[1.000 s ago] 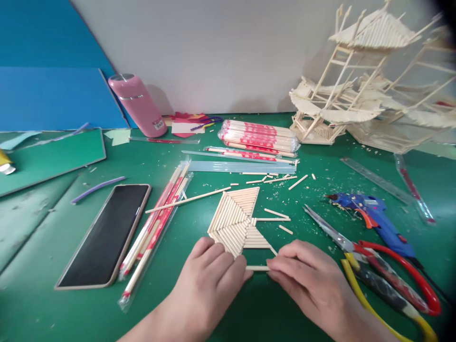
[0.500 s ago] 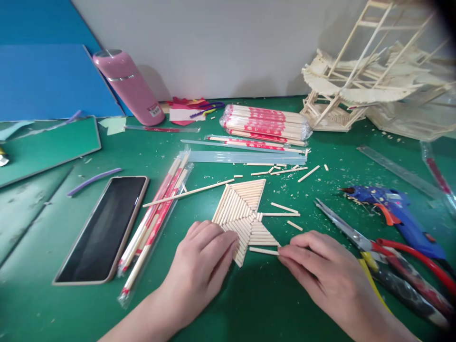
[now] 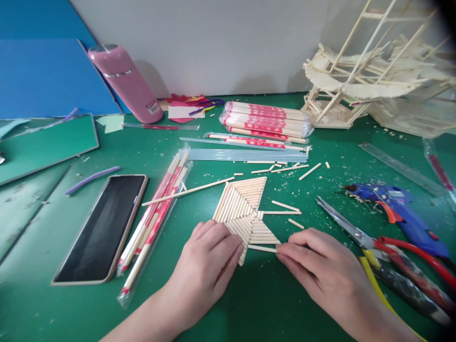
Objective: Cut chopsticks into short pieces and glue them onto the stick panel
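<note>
A single camera, worn on the person's head, looks forward and steeply down from the near edge of the green surface (image 3: 270,304) toward its far edge, where a pale wall (image 3: 221,42) rises. It sits close: both forearms enter from the bottom of the frame, the left hand (image 3: 208,266) and right hand (image 3: 317,268) fill the lower middle, and the stick panel (image 3: 242,209) lies just beyond them. The wide lens bends the sides, taking in a blue board (image 3: 46,76) at the far left corner and a stick model (image 3: 359,80) at the far right corner, where a dark rim cuts the picture.
</note>
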The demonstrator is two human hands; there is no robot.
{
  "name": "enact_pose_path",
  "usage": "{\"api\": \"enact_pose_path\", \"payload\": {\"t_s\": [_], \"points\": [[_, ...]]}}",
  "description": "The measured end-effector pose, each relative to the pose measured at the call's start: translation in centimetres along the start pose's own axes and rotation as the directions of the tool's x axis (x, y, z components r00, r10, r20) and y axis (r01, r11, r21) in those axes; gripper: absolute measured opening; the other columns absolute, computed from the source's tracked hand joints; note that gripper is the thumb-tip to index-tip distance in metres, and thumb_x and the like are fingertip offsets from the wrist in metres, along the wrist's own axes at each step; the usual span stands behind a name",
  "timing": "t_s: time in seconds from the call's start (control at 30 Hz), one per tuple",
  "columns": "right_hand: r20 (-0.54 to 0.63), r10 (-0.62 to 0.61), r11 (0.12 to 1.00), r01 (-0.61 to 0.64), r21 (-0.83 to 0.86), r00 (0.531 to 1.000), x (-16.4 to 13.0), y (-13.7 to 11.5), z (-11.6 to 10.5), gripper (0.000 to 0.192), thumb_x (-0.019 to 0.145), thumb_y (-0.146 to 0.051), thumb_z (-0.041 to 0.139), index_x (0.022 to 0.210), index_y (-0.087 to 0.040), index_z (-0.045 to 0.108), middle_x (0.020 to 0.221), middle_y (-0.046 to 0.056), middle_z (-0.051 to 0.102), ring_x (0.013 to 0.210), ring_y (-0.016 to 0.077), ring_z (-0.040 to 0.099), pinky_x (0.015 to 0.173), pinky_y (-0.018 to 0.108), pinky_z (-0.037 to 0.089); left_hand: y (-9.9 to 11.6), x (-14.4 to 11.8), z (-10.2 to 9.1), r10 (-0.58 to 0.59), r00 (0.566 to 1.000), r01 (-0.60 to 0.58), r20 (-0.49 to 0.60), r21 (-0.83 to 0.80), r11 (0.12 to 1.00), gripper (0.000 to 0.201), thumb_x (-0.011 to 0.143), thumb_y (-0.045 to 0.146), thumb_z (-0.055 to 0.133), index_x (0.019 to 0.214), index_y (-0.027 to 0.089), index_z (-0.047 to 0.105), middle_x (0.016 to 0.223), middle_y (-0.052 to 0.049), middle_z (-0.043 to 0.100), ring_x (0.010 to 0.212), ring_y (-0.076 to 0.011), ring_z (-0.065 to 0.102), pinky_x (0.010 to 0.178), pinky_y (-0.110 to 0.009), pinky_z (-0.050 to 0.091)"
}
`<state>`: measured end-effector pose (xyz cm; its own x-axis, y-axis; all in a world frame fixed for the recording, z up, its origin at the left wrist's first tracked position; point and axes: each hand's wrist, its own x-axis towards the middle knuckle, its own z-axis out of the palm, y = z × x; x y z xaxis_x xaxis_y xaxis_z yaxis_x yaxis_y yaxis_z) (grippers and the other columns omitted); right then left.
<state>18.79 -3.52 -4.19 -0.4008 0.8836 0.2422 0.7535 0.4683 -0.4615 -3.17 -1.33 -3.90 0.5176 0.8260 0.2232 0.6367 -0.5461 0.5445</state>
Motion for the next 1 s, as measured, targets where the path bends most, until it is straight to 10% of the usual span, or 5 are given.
{"api": "enact_pose_path", "payload": {"t_s": [1.0], "points": [[-0.05, -0.002, 1.0, 0.003, 0.022, 0.999, 0.05, -0.01, 0.2, 0.012, 0.083, -0.017, 0.053, 0.082, -0.02, 0.064, 0.073, 0.001, 0.059, 0.065, 0.0119, 0.052, 0.059, 0.026, 0.041, 0.21, -0.04, 0.34, -0.007, 0.999, 0.006, 0.033, 0.008, 1.0, 0.012, 0.083, 0.015, 0.048, 0.084, 0.018, 0.059, 0.073, -0.003, 0.055, 0.067, -0.0161, 0.046, 0.063, -0.032, 0.034]]}}
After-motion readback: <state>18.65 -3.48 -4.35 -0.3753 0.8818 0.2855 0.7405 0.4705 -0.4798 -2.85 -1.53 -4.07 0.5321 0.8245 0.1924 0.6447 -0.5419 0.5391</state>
